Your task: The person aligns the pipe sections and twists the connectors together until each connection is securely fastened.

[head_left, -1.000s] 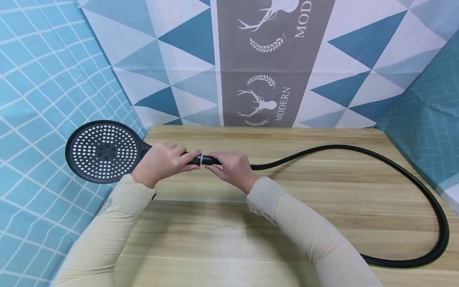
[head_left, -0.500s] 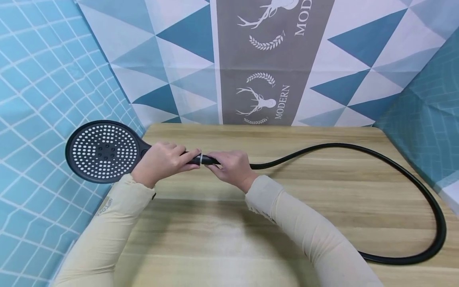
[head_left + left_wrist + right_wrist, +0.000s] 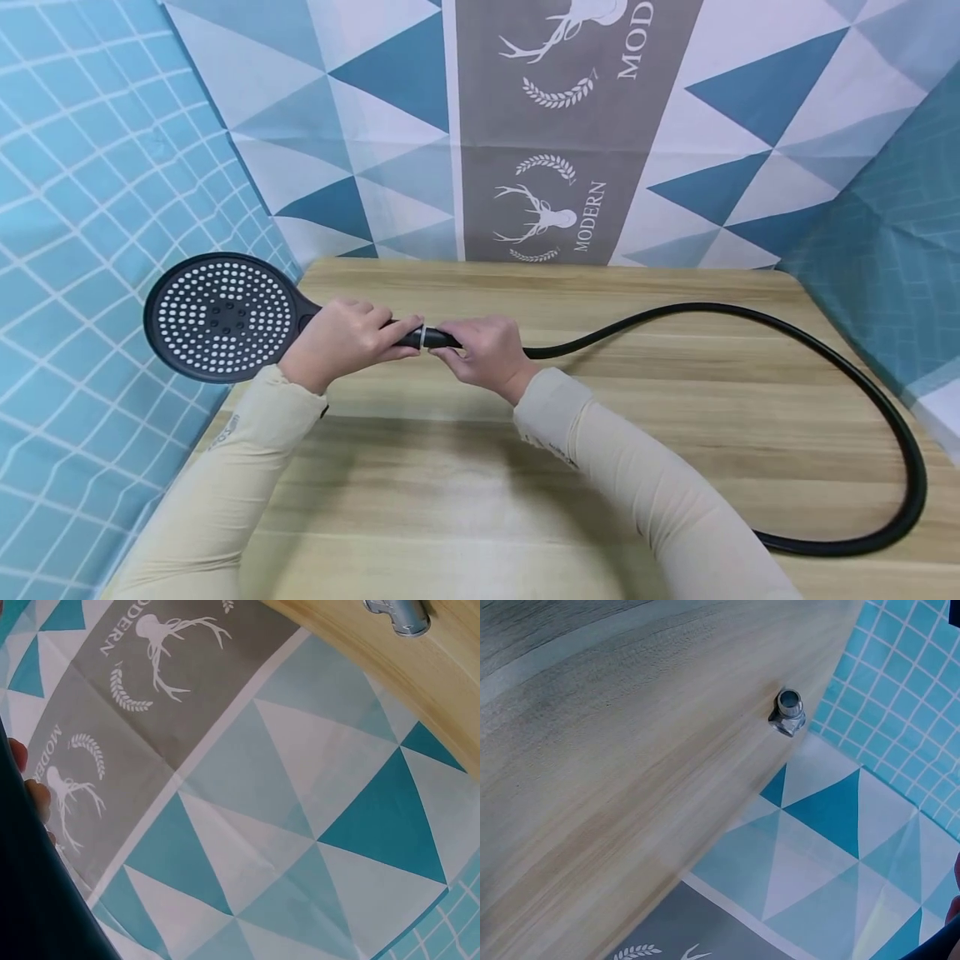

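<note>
In the head view, a black handheld shower head [image 3: 225, 318] faces up on the left, its round plate dotted with white nozzles. My left hand [image 3: 352, 342] grips its handle. My right hand [image 3: 483, 350] pinches the black end fitting [image 3: 438, 337] of a shower hose [image 3: 720, 308], thumb and fingers around it. A pale ring [image 3: 423, 337] shows where handle and fitting meet; whether they are threaded together cannot be told. In the left wrist view, only a few fingertips [image 3: 37, 799] show beside a large dark shape.
The hose loops right across the wooden table [image 3: 465, 500] and back under the right forearm. A small chrome pipe fitting [image 3: 787, 711] lies near the table's far edge in the wrist views. Patterned sheeting [image 3: 390, 125] rises behind, with blue tile-print sheeting [image 3: 82, 250] at left.
The hose loop has shifted slightly left, and the shower head slightly right. Both hands keep their hold at the joint with hardly any movement.
</note>
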A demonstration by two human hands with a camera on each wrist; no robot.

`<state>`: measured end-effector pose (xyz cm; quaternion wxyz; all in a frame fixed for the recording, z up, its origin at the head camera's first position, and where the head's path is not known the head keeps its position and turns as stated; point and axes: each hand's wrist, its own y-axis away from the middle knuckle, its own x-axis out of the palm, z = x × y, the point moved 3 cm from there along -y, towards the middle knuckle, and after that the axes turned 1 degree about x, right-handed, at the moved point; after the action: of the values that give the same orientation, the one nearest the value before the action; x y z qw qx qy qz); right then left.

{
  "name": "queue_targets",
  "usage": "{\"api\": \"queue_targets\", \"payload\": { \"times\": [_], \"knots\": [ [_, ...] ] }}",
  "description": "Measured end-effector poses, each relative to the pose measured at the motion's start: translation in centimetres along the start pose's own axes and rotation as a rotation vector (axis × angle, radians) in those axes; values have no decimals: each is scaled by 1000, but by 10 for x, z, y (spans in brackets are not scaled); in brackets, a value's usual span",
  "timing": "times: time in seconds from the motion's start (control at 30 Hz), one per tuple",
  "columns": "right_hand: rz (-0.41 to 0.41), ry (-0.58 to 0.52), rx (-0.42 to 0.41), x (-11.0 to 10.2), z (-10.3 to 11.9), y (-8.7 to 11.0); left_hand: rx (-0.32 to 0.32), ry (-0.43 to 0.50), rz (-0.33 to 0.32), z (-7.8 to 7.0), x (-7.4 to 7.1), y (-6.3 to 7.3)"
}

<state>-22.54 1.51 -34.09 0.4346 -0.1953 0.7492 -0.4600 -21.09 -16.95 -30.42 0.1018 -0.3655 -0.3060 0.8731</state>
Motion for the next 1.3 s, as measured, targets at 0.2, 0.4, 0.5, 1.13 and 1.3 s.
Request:
{"api": "queue_targets", "payload": {
  "times": [0.2,0.4,0.5,1.13,1.3],
  "knots": [
    [20,-14,12,0,0,0,2,-2,22,0,2,1],
    [37,-34,4,-1,0,0,0,-1,16,-1,2,2],
    [42,-44,13,-1,-1,-1,-2,-1,14,-1,1,2],
    [106,46,-34,-7,-2,-7,-8,5,-15,1,-7,2],
    [23,57,-132,-8,-1,-8,-11,5,-9,1,-9,1]
  ]
}}
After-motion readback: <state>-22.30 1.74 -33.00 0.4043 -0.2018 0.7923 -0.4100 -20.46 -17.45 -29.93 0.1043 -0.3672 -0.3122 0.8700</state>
